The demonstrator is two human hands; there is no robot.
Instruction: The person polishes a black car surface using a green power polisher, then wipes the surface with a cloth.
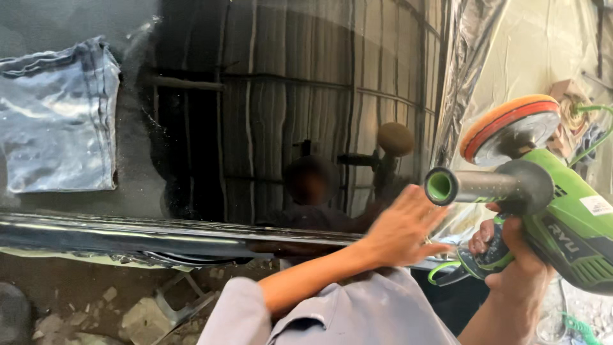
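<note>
1. Right hand [511,255] is wrapped tight round the rear grip of a green polisher [562,211], held just right of the glossy black panel [287,115], orange pad [507,124] tipped up off it.
2. Left hand [402,227] is flat open, fingers spread, holding nothing, against the panel's lower right edge.
3. Grey cloth [57,121] lies on the panel's far left.

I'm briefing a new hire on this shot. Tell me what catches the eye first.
The green polisher at the right stands out, gripped by the right hand with its orange pad raised. The left hand lies flat, fingers spread, at the glossy black panel that fills the middle and mirrors the person. A grey cloth hangs on the panel at upper left.
</note>
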